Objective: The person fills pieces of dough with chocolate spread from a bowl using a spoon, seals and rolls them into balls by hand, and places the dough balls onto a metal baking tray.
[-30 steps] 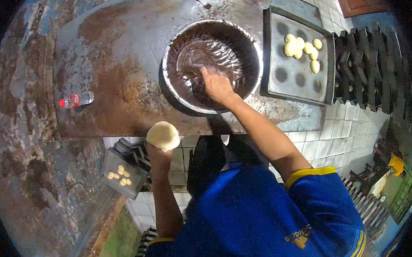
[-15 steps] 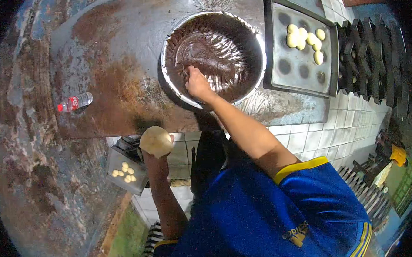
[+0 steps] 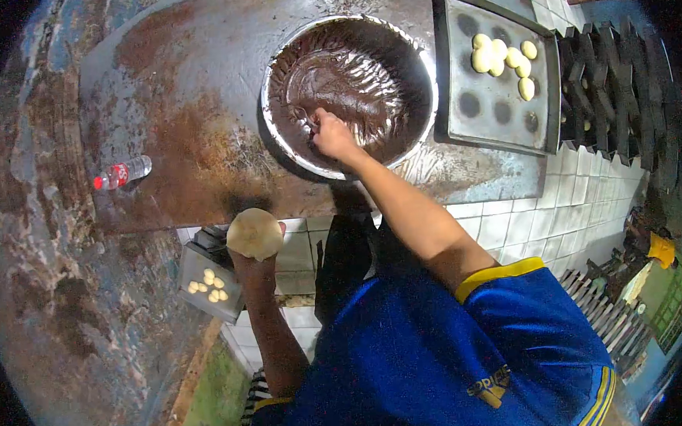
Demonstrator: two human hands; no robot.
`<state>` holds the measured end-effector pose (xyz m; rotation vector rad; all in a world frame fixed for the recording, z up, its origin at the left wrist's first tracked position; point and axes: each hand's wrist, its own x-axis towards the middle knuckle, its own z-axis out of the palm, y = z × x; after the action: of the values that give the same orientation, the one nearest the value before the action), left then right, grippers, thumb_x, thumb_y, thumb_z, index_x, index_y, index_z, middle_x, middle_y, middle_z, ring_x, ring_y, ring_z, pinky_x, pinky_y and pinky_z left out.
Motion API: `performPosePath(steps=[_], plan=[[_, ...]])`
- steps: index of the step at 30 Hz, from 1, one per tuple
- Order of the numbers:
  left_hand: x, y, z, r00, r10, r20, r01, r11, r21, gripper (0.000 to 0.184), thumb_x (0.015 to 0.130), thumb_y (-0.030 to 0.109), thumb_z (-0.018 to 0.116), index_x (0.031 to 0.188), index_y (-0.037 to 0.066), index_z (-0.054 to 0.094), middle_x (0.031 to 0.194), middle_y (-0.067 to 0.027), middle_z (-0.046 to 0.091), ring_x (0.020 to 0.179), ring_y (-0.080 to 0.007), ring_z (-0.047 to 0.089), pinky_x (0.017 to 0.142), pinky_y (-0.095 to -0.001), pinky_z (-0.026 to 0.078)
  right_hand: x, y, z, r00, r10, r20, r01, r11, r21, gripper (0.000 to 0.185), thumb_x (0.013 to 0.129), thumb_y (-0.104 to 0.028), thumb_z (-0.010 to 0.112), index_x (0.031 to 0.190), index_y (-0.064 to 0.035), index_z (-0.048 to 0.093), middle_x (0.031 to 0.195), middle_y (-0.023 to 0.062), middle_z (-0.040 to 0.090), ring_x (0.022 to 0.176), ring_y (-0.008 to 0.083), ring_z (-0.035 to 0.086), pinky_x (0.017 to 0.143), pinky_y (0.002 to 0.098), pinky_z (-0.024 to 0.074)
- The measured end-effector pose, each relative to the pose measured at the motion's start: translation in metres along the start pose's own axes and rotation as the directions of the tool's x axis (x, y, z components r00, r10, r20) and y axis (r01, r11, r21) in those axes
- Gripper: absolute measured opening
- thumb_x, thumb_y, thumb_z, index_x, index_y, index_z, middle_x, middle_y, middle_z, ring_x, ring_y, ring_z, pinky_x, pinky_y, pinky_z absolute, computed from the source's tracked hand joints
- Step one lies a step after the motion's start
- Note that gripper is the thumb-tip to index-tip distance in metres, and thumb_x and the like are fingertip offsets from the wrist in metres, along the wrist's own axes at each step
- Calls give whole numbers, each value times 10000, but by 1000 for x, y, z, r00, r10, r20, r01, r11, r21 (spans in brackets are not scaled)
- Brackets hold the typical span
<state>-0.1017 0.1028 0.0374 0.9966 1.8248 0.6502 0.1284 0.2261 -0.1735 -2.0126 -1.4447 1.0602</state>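
Note:
A flat, pale round of dough (image 3: 254, 234) lies over my left hand (image 3: 260, 268), which supports it from beneath just off the table's near edge. Most of the left fingers are hidden under it; a fingertip shows at its right side. Inside a large round metal basin (image 3: 266, 124), my right hand (image 3: 335, 138) is closed around a thin metal spoon (image 3: 305, 119). The spoon's end dips into a thick, glossy dark brown paste (image 3: 342, 89) that coats the basin's bottom and walls.
On the worn metal table (image 3: 182, 121) lies a plastic bottle (image 3: 123, 173) with a red cap. A square baking tray (image 3: 499, 137) with several dough balls (image 3: 495, 54) stands right of the basin. Dark stacked trays (image 3: 601, 95) are beyond. Another tray (image 3: 224, 308) with dough pieces sits lower left.
My right hand has shifted slightly right and down within the basin, still on the spoon. The left hand holds the dough round almost unmoved. The whole view has shifted slightly.

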Motion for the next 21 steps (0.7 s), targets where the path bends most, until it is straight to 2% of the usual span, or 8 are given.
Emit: performPosePath(steps=[4, 6, 7, 8, 10, 15, 20, 21], plan=[[-2, -17, 4, 995, 52, -87, -60, 994, -91, 700, 736, 206, 1002, 1272, 0, 601, 1150, -88, 693, 1045, -198, 658, 956, -363, 536, 9, -7, -7, 986, 57, 157, -77, 989, 125, 321, 923, -93, 660, 1236, -27, 627, 1141, 233, 721, 1057, 413, 708, 931, 477, 557], [0, -32, 7, 990, 69, -125, -73, 997, -25, 690, 738, 204, 1000, 1267, 1, 607, 1146, -87, 695, 1041, -196, 659, 958, -359, 536, 6, -16, -40, 827, -5, 563, -374, 743, 555, 249, 982, -88, 635, 1222, -19, 644, 1106, 130, 737, 1031, 285, 719, 919, 429, 558], [3, -36, 5, 986, 79, -146, -79, 997, 7, 685, 739, 202, 1000, 1265, 2, 610, 1144, -86, 696, 1040, -195, 660, 959, -357, 536, 9, -4, -34, 837, -212, 504, -281, 624, 729, 216, 1019, -72, 601, 1219, -8, 647, 1076, 57, 724, 1028, 203, 696, 930, 418, 551], [5, -39, 4, 982, 89, -166, -84, 996, 40, 680, 740, 201, 999, 1263, 3, 613, 1142, -85, 697, 1038, -194, 661, 960, -355, 536, 9, -2, -36, 837, -213, 504, -278, 627, 728, 216, 1019, -72, 601, 1219, -8, 647, 1076, 57, 724, 1028, 203, 696, 930, 418, 551], [7, -12, -1, 998, 65, 9, -65, 998, -9, 655, 739, 202, 1001, 1240, 5, 627, 1128, -77, 700, 1025, -196, 664, 953, -350, 540, 1, 3, -36, 970, -132, 206, 6, 854, 521, 296, 958, -75, 671, 1244, 1, 651, 1052, 121, 749, 949, 204, 704, 865, 374, 552], [7, -1, 2, 999, 51, 7, -51, 996, -71, 631, 745, 193, 994, 1226, 2, 634, 1119, -78, 701, 1013, -193, 664, 935, -348, 542, 1, 15, -1, 983, 122, 139, -125, 992, 14, 341, 914, -157, 652, 1235, -42, 658, 1197, 280, 713, 1155, 460, 677, 1009, 543, 527], [1, -4, 3, 993, 55, -104, -62, 996, -70, 654, 755, 172, 982, 1270, 2, 616, 1165, -84, 690, 1031, -190, 659, 946, -345, 538, 4, 17, 14, 995, 2, 95, -13, 993, 113, 345, 909, -174, 648, 1226, -41, 680, 1155, 253, 736, 1099, 426, 708, 970, 520, 545], [5, -6, 0, 999, 7, -35, -10, 998, -67, 688, 752, 161, 980, 1301, -1, 598, 1191, -92, 685, 1062, -198, 660, 960, -349, 538, 6, 19, 10, 975, -2, 224, -56, 967, 250, 337, 916, -162, 646, 1223, -28, 685, 1104, 219, 752, 1046, 374, 719, 931, 484, 553]])
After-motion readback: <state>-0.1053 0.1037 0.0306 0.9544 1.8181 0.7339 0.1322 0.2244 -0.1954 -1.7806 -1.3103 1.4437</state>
